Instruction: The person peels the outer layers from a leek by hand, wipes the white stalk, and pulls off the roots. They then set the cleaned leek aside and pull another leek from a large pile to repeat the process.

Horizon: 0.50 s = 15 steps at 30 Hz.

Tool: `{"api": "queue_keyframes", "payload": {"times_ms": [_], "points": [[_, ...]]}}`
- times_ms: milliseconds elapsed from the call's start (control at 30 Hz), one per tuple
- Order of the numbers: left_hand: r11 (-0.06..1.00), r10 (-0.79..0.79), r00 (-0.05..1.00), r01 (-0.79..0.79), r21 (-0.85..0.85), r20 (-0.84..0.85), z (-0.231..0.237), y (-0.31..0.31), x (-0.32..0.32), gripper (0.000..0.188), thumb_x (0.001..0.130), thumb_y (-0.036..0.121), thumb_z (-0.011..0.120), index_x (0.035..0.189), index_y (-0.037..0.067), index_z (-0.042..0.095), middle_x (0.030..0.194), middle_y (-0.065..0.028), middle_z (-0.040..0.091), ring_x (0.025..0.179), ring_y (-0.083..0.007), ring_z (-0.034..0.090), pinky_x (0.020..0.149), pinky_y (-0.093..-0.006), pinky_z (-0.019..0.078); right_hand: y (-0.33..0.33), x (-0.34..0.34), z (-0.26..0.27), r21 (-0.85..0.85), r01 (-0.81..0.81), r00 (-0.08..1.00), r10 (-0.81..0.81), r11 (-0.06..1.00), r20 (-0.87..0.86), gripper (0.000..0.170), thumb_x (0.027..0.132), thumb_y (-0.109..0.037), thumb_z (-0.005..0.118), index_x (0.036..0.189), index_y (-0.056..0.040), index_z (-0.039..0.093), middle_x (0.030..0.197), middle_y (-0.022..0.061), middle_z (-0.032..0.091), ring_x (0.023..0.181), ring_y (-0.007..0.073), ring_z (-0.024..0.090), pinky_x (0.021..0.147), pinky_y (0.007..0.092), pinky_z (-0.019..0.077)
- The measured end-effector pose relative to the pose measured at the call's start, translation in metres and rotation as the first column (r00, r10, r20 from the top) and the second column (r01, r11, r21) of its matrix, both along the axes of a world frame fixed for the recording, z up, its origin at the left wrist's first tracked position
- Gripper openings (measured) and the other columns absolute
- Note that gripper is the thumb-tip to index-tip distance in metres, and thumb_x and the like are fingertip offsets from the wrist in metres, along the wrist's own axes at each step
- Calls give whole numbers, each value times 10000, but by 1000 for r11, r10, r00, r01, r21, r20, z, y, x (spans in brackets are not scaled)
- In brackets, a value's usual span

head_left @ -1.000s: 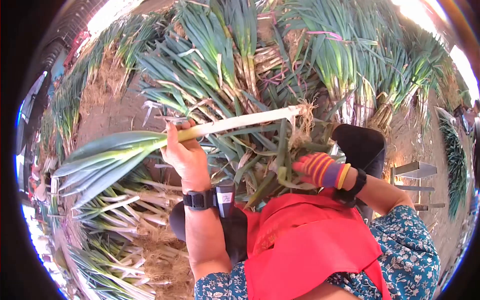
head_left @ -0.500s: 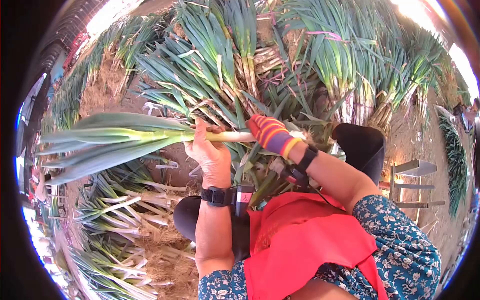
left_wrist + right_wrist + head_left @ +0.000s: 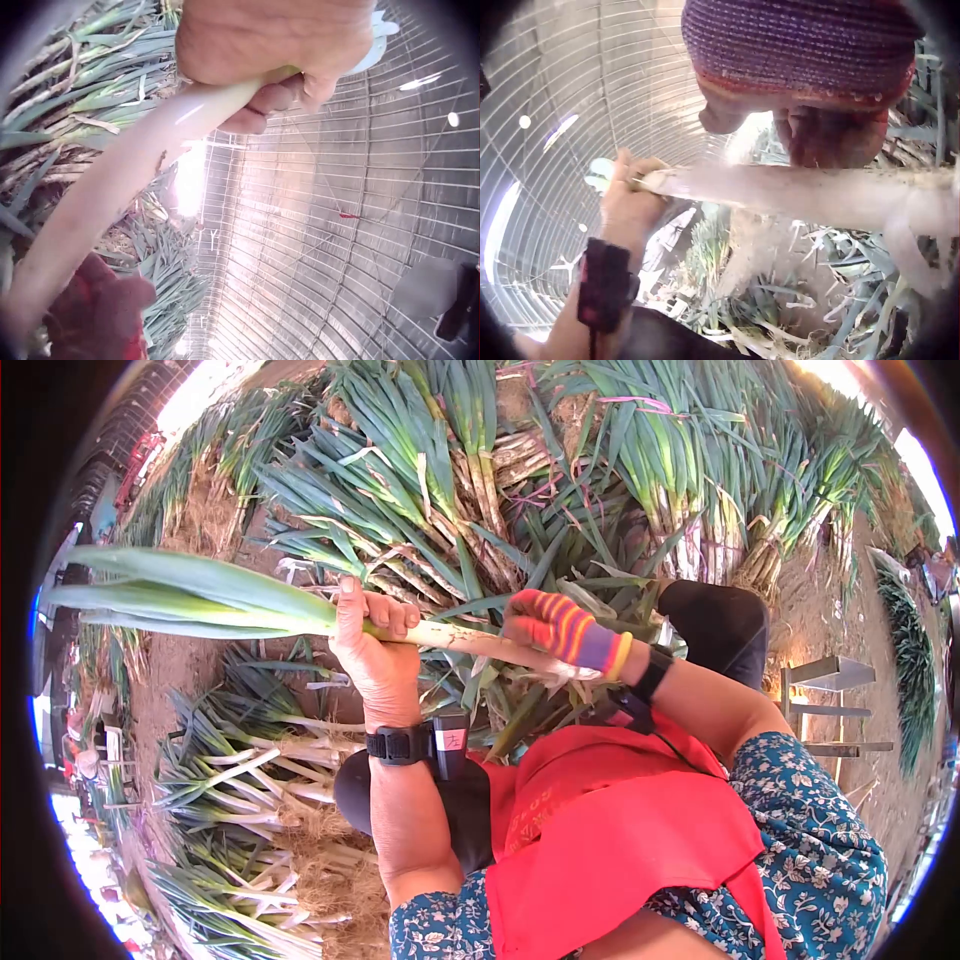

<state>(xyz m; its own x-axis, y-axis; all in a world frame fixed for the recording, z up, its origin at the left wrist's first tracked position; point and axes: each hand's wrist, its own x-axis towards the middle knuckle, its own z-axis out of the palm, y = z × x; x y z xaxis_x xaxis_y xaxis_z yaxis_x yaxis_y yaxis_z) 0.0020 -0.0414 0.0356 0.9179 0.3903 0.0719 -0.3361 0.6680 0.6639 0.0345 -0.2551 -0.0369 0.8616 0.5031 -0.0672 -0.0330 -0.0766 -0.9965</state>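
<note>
In the head view a large leek (image 3: pixel 460 639) lies nearly level, its green leaves (image 3: pixel 200 595) spreading left. The bare left hand (image 3: pixel 375 650) grips it where leaves meet stalk; the left wrist view shows that hand (image 3: pixel 277 45) curled round the stalk (image 3: pixel 112 180). On the right, the hand (image 3: pixel 565 630) in a striped glove is at the pale stalk, fingers bent. In the right wrist view the gloved hand (image 3: pixel 802 82) is at the upper side of the stalk (image 3: pixel 802 196), where a strip of skin hangs off; whether its fingertips pinch anything is unclear.
Leek bundles (image 3: pixel 690 470) stand beyond the hands, some tied with pink string. Loose leeks with roots (image 3: pixel 250 770) lie at lower left. A metal stand (image 3: pixel 835 675) is at the right, beside a dark-clad knee (image 3: pixel 715 630). Peeled leaves lie between the legs.
The left hand first moved right, then back left with the leek. The gloved hand came from the lap to the stalk, then shifted slightly right along it. The camera's view has shifted slightly.
</note>
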Motion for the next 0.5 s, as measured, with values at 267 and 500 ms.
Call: {"api": "queue_keyframes", "payload": {"times_ms": [267,500], "points": [[989,-87,995,93,-111,54,12,-1,2,347,882,273,587,621,132,408,545,38,315,445,-98,295,490,-282,314,1,-24,31,-158,-85,887,147,984,438,323,769,-238,714,960,3,617,791,203,619,700,368,594,575,383,456],[962,-251,949,266,-55,191,12,-1,-3,288,940,193,491,678,130,390,561,43,310,433,-78,275,459,-259,299,-1,-33,16,-174,-83,705,181,981,686,207,872,-176,583,894,29,596,732,188,577,685,365,577,573,356,465]]}}
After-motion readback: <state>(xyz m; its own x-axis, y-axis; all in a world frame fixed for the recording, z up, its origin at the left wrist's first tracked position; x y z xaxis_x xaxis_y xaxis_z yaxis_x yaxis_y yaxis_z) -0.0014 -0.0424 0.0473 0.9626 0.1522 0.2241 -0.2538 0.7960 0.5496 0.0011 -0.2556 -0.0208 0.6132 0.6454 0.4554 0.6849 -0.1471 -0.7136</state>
